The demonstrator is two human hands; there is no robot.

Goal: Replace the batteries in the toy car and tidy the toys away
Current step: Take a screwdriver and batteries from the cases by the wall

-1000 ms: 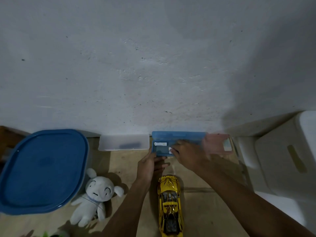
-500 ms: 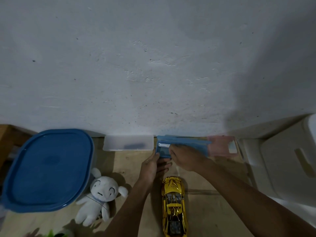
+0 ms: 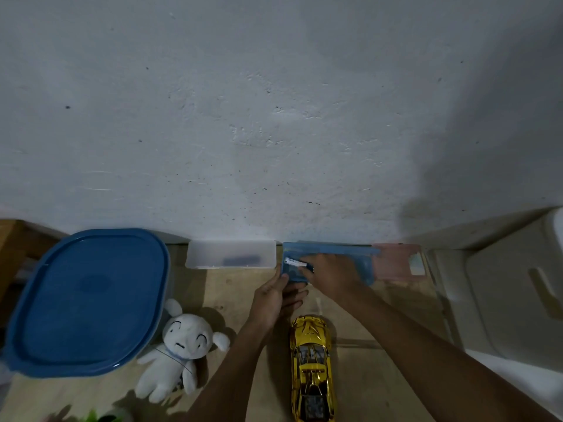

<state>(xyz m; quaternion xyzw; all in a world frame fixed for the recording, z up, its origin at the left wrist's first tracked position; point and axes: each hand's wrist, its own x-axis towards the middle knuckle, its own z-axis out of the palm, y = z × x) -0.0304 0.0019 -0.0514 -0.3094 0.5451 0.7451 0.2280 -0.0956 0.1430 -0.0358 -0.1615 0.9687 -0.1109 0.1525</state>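
Observation:
A shiny yellow toy car [image 3: 310,368] stands on the wooden floor, nose toward the wall. Just beyond it a translucent blue box [image 3: 335,260] lies against the wall. My left hand [image 3: 275,296] holds the box's near left corner, thumb on the rim. My right hand [image 3: 333,277] reaches over the box and pinches a white battery [image 3: 295,263] at its left end. A white plush rabbit [image 3: 176,350] lies left of my left arm.
A large container with a blue lid [image 3: 88,300] sits at the left. A clear box [image 3: 231,258] with a dark item inside and a pink box [image 3: 399,261] flank the blue one. A white plastic stool [image 3: 515,290] stands at the right.
My right hand has drawn back slightly and the white battery now shows between its fingertips. My left hand stays at the box corner. The view has shifted a little.

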